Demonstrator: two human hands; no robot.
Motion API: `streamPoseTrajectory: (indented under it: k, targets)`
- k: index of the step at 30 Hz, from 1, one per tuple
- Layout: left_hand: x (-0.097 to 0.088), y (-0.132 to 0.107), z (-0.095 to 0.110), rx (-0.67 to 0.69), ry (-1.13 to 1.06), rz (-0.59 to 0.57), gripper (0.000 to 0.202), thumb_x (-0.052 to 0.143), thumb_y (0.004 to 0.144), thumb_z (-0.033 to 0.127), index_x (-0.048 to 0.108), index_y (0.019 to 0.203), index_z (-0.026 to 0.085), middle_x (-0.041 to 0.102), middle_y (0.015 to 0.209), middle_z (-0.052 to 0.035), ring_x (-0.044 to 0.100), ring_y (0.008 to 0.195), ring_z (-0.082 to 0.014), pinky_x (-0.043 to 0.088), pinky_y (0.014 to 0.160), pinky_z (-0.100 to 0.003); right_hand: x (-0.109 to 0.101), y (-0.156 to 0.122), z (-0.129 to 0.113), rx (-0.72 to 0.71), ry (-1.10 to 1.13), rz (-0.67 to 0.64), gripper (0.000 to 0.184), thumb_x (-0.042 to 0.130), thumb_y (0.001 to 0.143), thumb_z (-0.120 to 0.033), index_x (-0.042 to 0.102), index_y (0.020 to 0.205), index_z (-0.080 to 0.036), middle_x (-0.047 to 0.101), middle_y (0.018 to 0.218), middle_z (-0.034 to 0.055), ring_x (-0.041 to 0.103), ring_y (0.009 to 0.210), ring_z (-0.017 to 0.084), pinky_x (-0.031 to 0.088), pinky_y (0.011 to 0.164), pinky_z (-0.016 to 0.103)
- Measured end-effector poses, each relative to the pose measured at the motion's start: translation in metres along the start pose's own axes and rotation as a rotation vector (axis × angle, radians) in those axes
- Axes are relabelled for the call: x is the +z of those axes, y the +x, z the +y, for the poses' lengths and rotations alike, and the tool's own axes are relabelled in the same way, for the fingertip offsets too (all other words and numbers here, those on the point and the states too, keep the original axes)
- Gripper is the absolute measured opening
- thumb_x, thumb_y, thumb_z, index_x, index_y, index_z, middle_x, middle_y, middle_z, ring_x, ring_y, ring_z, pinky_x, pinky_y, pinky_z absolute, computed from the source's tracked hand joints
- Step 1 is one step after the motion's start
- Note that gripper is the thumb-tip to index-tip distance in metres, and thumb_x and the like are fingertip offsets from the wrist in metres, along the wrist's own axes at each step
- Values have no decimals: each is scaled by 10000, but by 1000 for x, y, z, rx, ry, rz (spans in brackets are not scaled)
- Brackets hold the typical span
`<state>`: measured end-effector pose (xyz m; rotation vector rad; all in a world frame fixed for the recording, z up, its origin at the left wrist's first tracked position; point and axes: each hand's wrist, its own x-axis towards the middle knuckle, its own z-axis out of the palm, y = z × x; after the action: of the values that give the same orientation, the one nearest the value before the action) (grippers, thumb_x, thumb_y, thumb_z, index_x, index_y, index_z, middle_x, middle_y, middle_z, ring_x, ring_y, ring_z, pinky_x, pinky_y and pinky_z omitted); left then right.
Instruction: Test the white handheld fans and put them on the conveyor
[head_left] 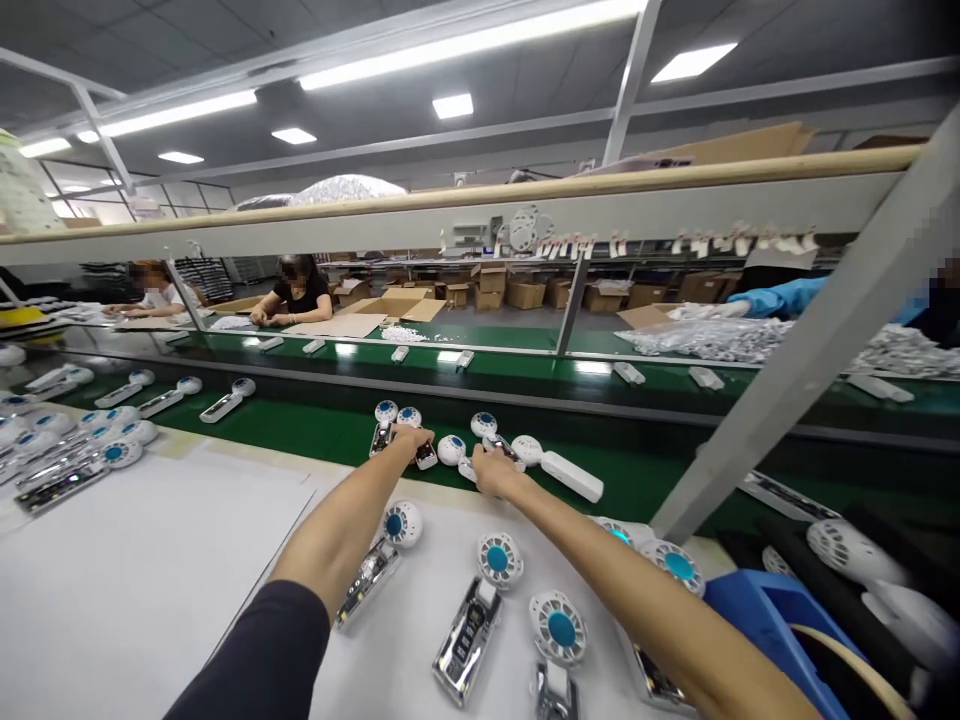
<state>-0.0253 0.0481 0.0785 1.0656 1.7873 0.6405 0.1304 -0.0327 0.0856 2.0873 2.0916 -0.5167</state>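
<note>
My left hand reaches out to the green belt, fingers closed around the handle end of a small handheld fan with a round white head and blue centre. Another fan lies right beside it. My right hand is closed on the handle of a fan, and a second fan head sits just left of its fingers. To its right lies a fan with a closed white handle. My fingertips are partly hidden. Below my arms, fans with exposed circuitry rest on the white work surface.
Several fans are crowded at the left. A slanted metal post and a blue bin stand at the right. Beyond the belt, co-workers sit at another line; a blue sleeve reaches over a pile of white parts.
</note>
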Motion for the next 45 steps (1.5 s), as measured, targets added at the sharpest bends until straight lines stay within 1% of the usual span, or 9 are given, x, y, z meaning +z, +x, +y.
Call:
streamPoseTrajectory:
  k: [4, 11, 15, 17, 19, 25, 31, 35, 45]
  targets:
    - [-20, -18, 8, -37, -151, -90, 382, 642, 972, 365, 605, 1293, 162, 632, 1274, -113, 652, 1087, -240, 586, 901, -447, -16, 6, -13, 16, 192, -105, 291, 673, 969, -345, 664, 1169, -133, 679, 1161, 83, 679, 1022, 202, 584, 889, 401]
    - [-74, -60, 30, 187, -451, -215, 320, 627, 984, 357, 620, 1221, 142, 661, 1134, -83, 670, 921, -177, 602, 774, -345, -29, -23, 0, -54, 829, -118, 296, 610, 1010, -374, 632, 1177, -131, 676, 1004, 48, 666, 790, 130, 588, 694, 286]
    - [-90, -108, 34, 326, -567, -347, 169, 571, 933, 102, 603, 1098, 115, 673, 985, -69, 693, 844, -177, 621, 734, -354, -42, -51, 15, -99, 1204, -60, 214, 534, 1032, -303, 590, 1135, -124, 662, 874, 27, 656, 682, 115, 577, 613, 254]
    - [-90, -136, 32, 395, -609, -376, 297, 534, 841, 3, 570, 1110, 125, 680, 1000, -78, 709, 833, -192, 630, 703, -369, -51, -68, 20, -135, 1357, 13, 179, 512, 961, -158, 538, 1137, -140, 671, 850, 33, 678, 664, 135, 605, 613, 284]
    - [-85, -161, 29, 477, -654, -389, 448, 542, 784, -4, 521, 1203, 153, 680, 1071, -84, 713, 824, -197, 629, 648, -356, -59, -87, 22, -166, 1475, 113, 349, 507, 838, -75, 474, 1172, -171, 691, 872, 40, 707, 666, 163, 636, 620, 327]
    - [-73, -207, 17, 741, -774, -549, 786, 686, 748, 87, 310, 1426, 214, 646, 1186, -100, 694, 872, -211, 628, 620, -342, -68, -135, 19, -279, 1639, 363, 578, 622, 658, -155, 444, 1204, -219, 710, 995, 33, 751, 767, 215, 650, 587, 336]
    - [-65, -218, 9, 771, -798, -705, 802, 706, 738, 131, 336, 1438, 251, 603, 1327, -127, 700, 923, -218, 605, 669, -326, -61, -145, 20, -425, 1618, 418, 699, 660, 721, -211, 428, 1379, -258, 688, 1087, 38, 739, 846, 209, 666, 698, 383]
    - [-61, -221, 8, 759, -789, -738, 868, 729, 672, 121, 329, 1433, 235, 632, 1275, -133, 704, 802, -198, 570, 633, -312, -59, -148, 22, -470, 1575, 442, 683, 653, 755, -225, 388, 1382, -273, 661, 1192, 73, 742, 920, 236, 663, 764, 435]
    - [-57, -218, 2, 730, -763, -811, 862, 708, 601, 125, 351, 1375, 254, 674, 1067, -63, 699, 770, -221, 544, 657, -333, -59, -158, 24, -438, 1601, 465, 675, 661, 735, -232, 378, 1346, -280, 664, 1163, 72, 724, 859, 217, 626, 637, 346]
